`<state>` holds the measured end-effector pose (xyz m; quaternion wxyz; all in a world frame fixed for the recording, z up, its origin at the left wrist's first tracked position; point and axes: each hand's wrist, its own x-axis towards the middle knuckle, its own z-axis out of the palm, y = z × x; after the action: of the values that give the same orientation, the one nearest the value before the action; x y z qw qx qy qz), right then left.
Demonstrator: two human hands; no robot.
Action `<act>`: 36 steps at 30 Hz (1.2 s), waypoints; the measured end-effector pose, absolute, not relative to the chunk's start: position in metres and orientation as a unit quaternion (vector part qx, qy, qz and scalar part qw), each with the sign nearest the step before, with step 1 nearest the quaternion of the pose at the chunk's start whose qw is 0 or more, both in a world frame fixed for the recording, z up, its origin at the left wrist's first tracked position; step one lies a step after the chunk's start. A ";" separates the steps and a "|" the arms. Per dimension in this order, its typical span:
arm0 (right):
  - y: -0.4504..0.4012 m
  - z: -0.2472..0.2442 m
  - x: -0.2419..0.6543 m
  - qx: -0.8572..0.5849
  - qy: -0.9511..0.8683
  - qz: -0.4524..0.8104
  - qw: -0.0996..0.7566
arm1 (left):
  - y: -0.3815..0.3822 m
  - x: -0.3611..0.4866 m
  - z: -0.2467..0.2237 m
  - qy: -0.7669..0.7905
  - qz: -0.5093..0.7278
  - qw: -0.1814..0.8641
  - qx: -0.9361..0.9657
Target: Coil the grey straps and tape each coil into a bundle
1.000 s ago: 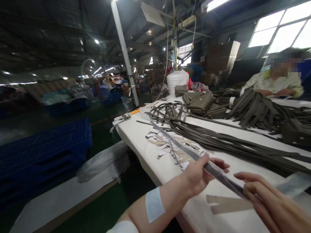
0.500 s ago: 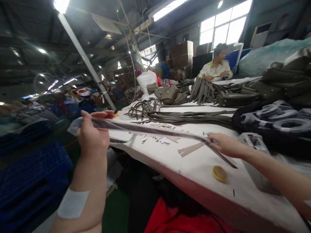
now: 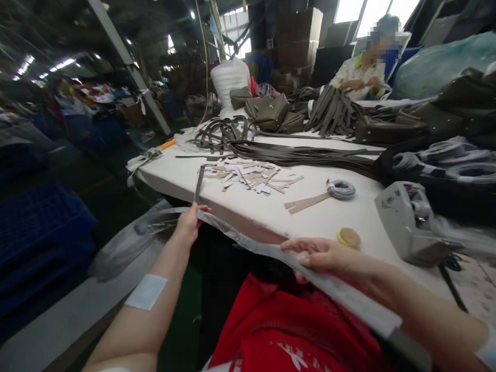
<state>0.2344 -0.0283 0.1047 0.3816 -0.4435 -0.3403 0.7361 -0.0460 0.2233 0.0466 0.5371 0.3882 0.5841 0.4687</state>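
Note:
A long dark strap runs between my hands, covered by whitish, translucent plastic film [image 3: 251, 244]. My left hand [image 3: 188, 226] is closed around it at the front edge of the table; a narrow grey strap end [image 3: 199, 183] sticks up beyond the fingers onto the tabletop. My right hand [image 3: 315, 256] pinches the film between thumb and fingers, above my red garment [image 3: 279, 320]. Past that hand the film ends, and a bare dark strap end [image 3: 411, 351] shows at the lower right. More loose film [image 3: 132, 243] trails to the left of my left hand.
On the white table [image 3: 310, 212] lie paper scraps [image 3: 251, 175], a grey coil [image 3: 343, 189], a round yellow-edged roll [image 3: 349, 238] and a tape dispenser [image 3: 411, 227]. Behind are dark straps [image 3: 302, 153], bags [image 3: 267, 111] and a seated person [image 3: 360, 77]. Blue crates [image 3: 46, 243] stand left.
Both hands have come down toward my lap, the right one also inward to the left. The strap, earlier stretched above the table, now slopes down in front of it. The view has tilted downward.

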 end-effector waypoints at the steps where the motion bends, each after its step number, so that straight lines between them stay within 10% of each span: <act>1: -0.030 0.094 0.229 -0.434 -0.325 0.741 0.396 | 0.212 -0.043 0.025 0.594 0.419 0.563 0.392; 7: -0.026 0.049 0.224 -0.482 -0.304 0.656 0.495 | 0.121 -0.007 -0.039 0.608 0.252 0.633 0.407; 14: -0.012 0.031 0.219 -0.573 -0.369 0.502 0.533 | 0.017 0.029 0.008 0.276 0.081 0.880 0.378; 22: -0.009 0.015 0.216 -0.562 -0.370 0.484 0.559 | 0.020 0.030 -0.001 0.321 0.135 0.807 0.478; 36: 0.087 0.047 0.414 -0.863 -0.492 0.009 0.109 | 0.127 0.101 0.007 0.366 0.278 0.638 0.618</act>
<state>0.4144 0.0869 0.0471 0.1090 -0.8635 -0.4924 0.0089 0.1006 0.1266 0.0071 0.6380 0.6181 0.3658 0.2777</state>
